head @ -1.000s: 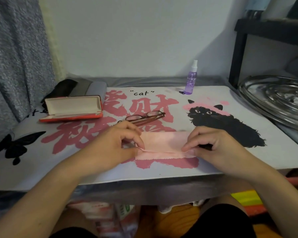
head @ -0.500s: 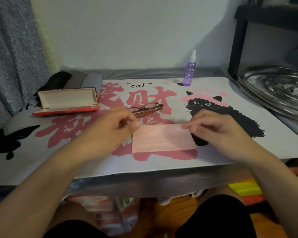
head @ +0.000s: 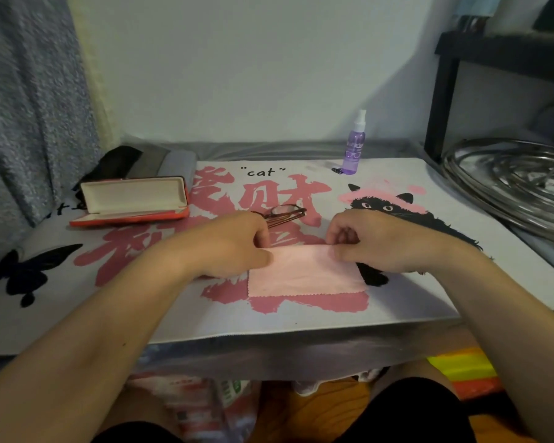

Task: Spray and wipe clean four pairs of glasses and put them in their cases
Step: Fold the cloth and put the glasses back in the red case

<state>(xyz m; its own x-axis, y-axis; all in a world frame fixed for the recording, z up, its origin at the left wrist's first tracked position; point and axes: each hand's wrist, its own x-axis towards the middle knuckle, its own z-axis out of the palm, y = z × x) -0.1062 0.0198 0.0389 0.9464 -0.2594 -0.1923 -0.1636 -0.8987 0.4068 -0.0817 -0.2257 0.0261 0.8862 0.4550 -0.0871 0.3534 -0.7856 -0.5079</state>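
At 6 o'clock on the mat (head: 429, 302), cloth (head: 304, 273) lies flat; left hand (head: 227, 247) and right hand (head: 378, 244) pinch its far corners. Step, judged: folding cloth for stowing. Glasses (head: 285, 214) folded at 12, just beyond. Open case (head: 131, 199) at 10; spray (head: 354, 145) at 1. Next: finish the fold, then case the glasses.
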